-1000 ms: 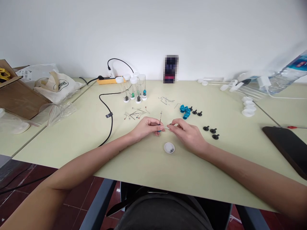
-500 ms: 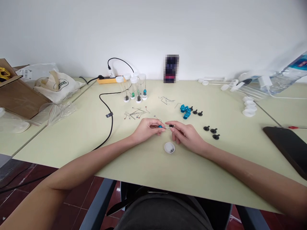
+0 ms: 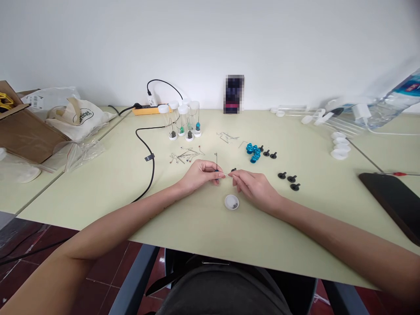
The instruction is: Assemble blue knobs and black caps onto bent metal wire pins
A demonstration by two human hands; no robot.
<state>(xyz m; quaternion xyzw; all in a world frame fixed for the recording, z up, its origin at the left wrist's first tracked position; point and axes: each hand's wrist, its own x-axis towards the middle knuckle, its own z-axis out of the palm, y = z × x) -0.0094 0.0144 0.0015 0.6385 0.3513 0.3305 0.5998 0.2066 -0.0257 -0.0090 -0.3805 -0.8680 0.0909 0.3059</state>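
My left hand (image 3: 200,173) pinches a thin metal pin (image 3: 216,158) that stands up from my fingertips, with a small blue bead at its base. My right hand (image 3: 254,186) meets it fingertip to fingertip and pinches the pin's other thin end. Both hands rest on the pale green table (image 3: 203,227). Just below them sits a small white cap (image 3: 231,202) with dark bits inside. A cluster of blue beads (image 3: 253,151) and a loose pile of pins (image 3: 185,156) lie beyond the hands.
Several capped clear vials (image 3: 183,122) stand at the back, with a black cable (image 3: 149,157) and a power strip (image 3: 147,109). Black studs (image 3: 288,178) lie right. A dark tablet (image 3: 393,201), white caps (image 3: 339,146), a cardboard box (image 3: 22,127) and a cloth bag (image 3: 78,118) sit at the sides.
The pin lay level between both hands half a second ago; now it stands upright again in my left fingers. My right hand has shifted slightly and stays at the left fingertips.
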